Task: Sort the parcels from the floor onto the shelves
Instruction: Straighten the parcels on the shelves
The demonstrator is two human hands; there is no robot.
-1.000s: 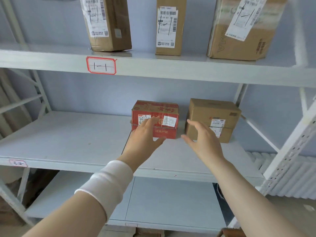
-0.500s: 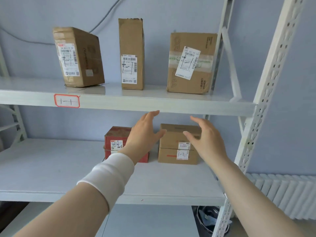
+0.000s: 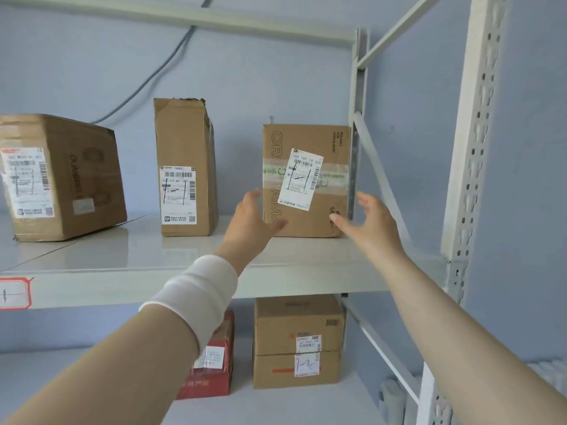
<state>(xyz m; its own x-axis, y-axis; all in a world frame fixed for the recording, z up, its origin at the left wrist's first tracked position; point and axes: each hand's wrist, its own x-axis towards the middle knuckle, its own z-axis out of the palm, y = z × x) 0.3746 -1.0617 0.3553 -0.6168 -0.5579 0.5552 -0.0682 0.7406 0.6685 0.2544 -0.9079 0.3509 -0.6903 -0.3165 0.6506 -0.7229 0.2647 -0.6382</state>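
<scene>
Two open hands, left hand (image 3: 250,222), right hand (image 3: 372,223), flanking taped cardboard box (image 3: 306,179)

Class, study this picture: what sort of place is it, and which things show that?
Probably a parcel storeroom or pickup depot: white metal shelving, cardboard parcels with barcoded shipping labels, and a handwritten red-bordered shelf tag.

upper rt box (image 3: 310,223) label (image 3: 302,179): 505 101 19 526; lower brown box (image 3: 294,320) sticker (image 3: 306,365): 1-2
</scene>
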